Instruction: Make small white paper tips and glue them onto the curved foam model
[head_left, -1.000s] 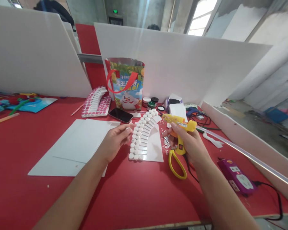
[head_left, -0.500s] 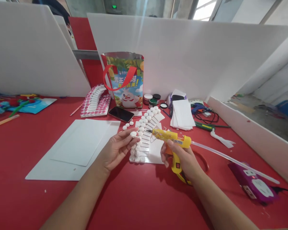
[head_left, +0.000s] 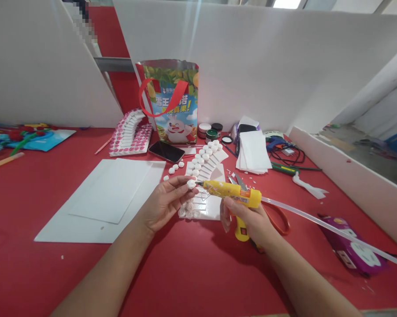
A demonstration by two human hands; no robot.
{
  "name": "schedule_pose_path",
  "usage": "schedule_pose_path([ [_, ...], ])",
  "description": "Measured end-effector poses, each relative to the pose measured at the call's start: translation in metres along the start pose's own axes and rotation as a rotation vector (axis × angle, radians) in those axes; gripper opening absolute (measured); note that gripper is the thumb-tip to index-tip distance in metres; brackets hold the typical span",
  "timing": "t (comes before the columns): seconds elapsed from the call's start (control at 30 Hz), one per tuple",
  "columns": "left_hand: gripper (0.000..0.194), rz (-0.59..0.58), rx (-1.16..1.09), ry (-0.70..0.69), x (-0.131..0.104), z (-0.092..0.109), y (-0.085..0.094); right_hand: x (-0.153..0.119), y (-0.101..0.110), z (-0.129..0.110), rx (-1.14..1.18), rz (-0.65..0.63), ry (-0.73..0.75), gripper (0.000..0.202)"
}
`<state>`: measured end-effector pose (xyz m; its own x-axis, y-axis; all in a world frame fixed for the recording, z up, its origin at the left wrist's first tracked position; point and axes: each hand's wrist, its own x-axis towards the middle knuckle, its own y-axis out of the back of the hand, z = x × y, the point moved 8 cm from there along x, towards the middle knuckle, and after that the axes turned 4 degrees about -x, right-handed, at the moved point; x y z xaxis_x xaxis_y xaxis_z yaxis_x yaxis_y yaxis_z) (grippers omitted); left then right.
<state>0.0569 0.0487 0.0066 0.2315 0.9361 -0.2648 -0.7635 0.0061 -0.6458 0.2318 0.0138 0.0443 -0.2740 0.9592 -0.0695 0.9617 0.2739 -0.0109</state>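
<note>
Pinches disc [head_left: 191, 185] in left fingers [head_left: 181, 191]; grips gun [head_left: 223, 189] in right fingers [head_left: 225, 216]; aims long axis leftward, with nozzle [head_left: 200, 183] at disc.

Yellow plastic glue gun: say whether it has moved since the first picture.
Yes: the glue gun has moved left and down the view, judged against the black rectangular phone.

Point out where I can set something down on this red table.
The red table shows bare in front, between the forearms, and on the left, bordered by the white boards and orange stick. The middle is crowded by the left hand, right hand, glue gun and curved white piece; the back by the bag, phone, jars and paper stack.
</note>
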Motion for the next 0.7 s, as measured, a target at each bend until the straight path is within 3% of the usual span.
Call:
schedule_pose_path([
  [0.3,0.036,-0.017,-0.028,-0.004,-0.002,0.0004,-0.0056,0.0018,-0.002,0.0103,0.015,-0.064,-0.008,0.058],
  [0.7,0.041,-0.039,0.02,-0.004,-0.0015,-0.0003,-0.0077,0.0022,-0.0023,0.0108,0.035,-0.025,-0.062,0.064],
])
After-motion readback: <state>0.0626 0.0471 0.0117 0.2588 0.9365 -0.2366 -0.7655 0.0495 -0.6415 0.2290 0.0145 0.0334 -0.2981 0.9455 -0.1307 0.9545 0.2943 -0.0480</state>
